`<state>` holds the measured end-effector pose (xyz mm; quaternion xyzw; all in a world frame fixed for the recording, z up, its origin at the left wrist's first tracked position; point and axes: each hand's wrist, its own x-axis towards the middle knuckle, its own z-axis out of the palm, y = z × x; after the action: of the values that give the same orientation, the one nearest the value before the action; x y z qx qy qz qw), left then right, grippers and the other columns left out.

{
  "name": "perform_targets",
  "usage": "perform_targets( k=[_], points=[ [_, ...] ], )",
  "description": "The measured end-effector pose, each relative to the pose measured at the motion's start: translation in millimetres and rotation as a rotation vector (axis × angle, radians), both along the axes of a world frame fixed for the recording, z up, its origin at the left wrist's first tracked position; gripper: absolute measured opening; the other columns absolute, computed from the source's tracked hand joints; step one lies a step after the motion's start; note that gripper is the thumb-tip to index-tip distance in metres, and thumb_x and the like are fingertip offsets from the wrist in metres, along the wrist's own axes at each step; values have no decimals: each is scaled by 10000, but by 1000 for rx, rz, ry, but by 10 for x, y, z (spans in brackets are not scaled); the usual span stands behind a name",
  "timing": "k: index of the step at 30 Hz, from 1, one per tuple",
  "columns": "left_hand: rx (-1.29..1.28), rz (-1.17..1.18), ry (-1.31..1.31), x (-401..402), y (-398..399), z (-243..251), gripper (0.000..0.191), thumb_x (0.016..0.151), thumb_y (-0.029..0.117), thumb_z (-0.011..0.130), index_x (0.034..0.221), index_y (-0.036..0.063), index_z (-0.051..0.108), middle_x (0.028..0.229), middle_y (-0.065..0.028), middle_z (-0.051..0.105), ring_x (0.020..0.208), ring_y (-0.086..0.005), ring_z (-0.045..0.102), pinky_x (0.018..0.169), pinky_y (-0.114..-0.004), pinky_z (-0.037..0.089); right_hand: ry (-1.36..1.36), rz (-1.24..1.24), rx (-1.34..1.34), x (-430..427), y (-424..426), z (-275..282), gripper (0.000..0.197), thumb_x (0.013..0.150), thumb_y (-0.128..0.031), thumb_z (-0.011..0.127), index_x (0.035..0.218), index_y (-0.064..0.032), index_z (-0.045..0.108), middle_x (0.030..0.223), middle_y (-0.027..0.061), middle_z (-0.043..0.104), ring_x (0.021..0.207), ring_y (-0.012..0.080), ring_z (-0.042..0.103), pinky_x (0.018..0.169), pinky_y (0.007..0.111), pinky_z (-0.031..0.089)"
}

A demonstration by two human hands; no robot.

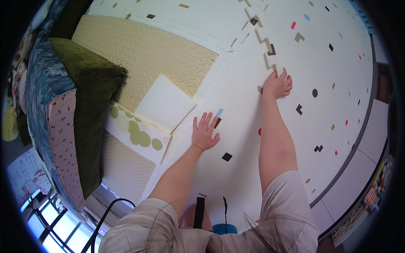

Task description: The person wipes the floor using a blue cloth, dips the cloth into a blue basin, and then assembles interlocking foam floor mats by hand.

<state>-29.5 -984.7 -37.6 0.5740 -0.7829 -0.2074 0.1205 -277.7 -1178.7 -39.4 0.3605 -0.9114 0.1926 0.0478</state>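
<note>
My left hand (204, 134) rests palm down with spread fingers on a white foam floor mat (240, 132) printed with small coloured shapes. It lies beside a blue and a dark printed bar. Farther out to the right, my right hand (277, 84) touches the toothed edge of an interlocking foam tile (326, 63), its fingers bent. Whether the fingers pinch that edge is hidden. A zigzag gap (264, 39) runs away from this hand, where the tile edges are not fully joined. Left of my left hand lie a square white foam piece (166, 104) and a white strip with green circles (139, 131).
A beige textured foam mat (148, 53) covers the floor at left. On it stands a dark green upholstered block (90, 120), beside a blue floral and cherry-print cover (63, 142). White cabinets (351, 177) line the right side. A black cable (107, 212) curves at lower left.
</note>
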Motion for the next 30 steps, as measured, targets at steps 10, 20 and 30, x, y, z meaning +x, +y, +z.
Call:
perform_targets(
  k=[10,20,30],
  points=[
    [98,41,-4,-4,77,-29,659,706,397,590,1289,138,424,1387,-93,339,1315,-258,267,1034,-570,151,103,-1,-25,112,-272,-86,362,771,-196,541,1112,-77,558,1246,126,495,1181,324,405,979,457,302],
    [-209,928,256,1356,-3271,446,234,879,215,495,931,-4,562,952,-170,552,905,-299,530,786,-391,403,117,-31,40,76,-363,-62,365,764,-157,531,1116,-62,542,1268,125,466,1187,314,397,950,471,322],
    [15,1365,-369,1723,-3751,-285,700,868,502,399,1396,74,235,1450,-156,204,1361,-276,140,1051,-576,108,210,87,158,41,-478,-62,351,792,-130,466,1115,3,497,1219,197,459,1128,354,422,909,480,357]
  ],
)
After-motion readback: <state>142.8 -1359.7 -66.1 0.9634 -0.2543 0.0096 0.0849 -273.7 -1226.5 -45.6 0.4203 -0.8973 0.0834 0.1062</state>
